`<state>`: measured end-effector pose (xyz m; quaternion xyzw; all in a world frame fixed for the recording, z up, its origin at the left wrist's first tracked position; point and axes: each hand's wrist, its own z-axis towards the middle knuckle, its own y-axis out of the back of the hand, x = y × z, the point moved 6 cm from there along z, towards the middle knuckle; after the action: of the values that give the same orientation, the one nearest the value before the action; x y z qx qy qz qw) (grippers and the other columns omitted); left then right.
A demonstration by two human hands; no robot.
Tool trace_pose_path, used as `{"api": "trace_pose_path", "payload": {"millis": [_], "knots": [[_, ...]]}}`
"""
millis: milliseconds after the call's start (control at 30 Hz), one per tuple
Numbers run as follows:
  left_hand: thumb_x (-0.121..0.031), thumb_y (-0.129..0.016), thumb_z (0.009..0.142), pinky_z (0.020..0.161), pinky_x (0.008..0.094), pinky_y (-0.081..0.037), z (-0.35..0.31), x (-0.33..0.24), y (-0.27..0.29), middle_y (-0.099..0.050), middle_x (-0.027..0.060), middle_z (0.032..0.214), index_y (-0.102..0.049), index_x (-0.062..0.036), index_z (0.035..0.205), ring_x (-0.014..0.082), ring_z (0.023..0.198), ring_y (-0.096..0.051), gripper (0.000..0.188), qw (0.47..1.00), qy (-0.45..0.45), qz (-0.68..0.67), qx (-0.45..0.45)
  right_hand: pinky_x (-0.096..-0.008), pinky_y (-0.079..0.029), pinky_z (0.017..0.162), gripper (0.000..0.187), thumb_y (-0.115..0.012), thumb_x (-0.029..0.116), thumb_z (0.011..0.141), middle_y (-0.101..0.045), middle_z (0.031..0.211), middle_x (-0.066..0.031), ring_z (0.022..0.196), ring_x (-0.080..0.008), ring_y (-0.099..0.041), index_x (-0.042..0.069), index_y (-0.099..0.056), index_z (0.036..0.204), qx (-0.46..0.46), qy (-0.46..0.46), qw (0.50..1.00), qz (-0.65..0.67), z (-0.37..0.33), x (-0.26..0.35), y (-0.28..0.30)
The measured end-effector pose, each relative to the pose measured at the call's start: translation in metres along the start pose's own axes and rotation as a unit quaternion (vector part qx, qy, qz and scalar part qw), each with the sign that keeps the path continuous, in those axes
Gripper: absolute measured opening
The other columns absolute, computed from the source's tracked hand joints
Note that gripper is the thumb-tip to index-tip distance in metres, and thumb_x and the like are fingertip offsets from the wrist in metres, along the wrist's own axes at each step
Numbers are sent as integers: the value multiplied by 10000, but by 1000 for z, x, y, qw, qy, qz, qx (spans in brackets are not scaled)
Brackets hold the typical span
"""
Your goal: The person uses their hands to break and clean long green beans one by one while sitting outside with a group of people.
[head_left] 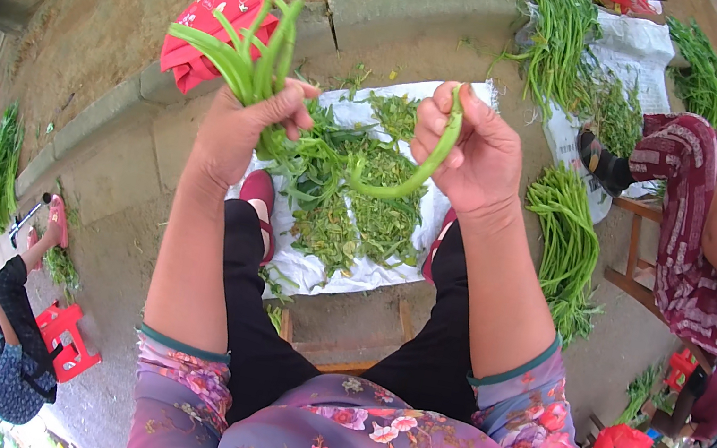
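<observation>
My left hand (pixel 236 130) is closed around a bunch of thick green vegetable stalks (pixel 257 67). Their cut-looking ends point up and away, and leafy greens (pixel 300 147) hang below the fist. At the right, my right hand (pixel 485 160) pinches one end of a single green stalk (pixel 420 175) between thumb and fingers. That stalk curves down and left, its other end hanging free between my hands. Beneath both hands, a white sheet (pixel 305 280) on the ground is strewn with loose green leaves (pixel 378 223).
A red bag (pixel 212 21) lies by the concrete curb (pixel 434 15). Piles of long green stalks (pixel 563 236) lie at my right and farther back (pixel 556 29). A seated person in patterned maroon clothes (pixel 709 248) is close at right; another person (pixel 11 345) sits left by a red stool (pixel 66 340).
</observation>
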<state>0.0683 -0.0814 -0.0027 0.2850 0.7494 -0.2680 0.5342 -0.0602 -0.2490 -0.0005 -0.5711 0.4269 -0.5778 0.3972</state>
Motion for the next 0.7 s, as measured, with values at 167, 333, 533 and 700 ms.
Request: {"api": "trace_pose_path", "payload": {"millis": [167, 333, 533, 700], "knots": [[-253, -672, 840, 798, 316, -477, -4, 11, -39, -675, 127, 874, -621, 48, 1010, 208, 853, -648, 349, 997, 45, 17, 63, -314, -502, 609, 225, -502, 223, 942, -636, 801, -108, 576, -158, -568, 32, -606, 885, -86, 44, 995, 8, 9, -3, 11], [-245, -716, 810, 843, 308, -461, -9, 20, -57, -687, 87, 914, -641, 4, 1046, 154, 855, -631, 351, 993, 73, 5, 95, -298, -475, 581, 211, -497, 215, 951, -597, 776, -69, 589, -121, -531, 37, -599, 899, -168, 64, 983, -38, 9, -1, 21], [-197, -696, 830, 781, 303, -481, -16, 14, -73, -676, 87, 887, -629, 14, 1036, 144, 788, -625, 302, 994, 41, -25, 100, -278, -508, 595, 208, -555, 236, 931, -632, 772, -53, 605, -126, -580, 40, -595, 871, -201, 81, 974, -59, 7, -1, 29], [-167, -672, 846, 656, 271, -466, -13, 24, -64, -642, 53, 774, -626, 16, 953, 129, 677, -584, 217, 996, 13, -3, 90, -271, -529, 637, 218, -570, 234, 927, -637, 787, -60, 645, -131, -606, 20, -607, 946, -244, 73, 961, -108, 2, 0, 25]]}}
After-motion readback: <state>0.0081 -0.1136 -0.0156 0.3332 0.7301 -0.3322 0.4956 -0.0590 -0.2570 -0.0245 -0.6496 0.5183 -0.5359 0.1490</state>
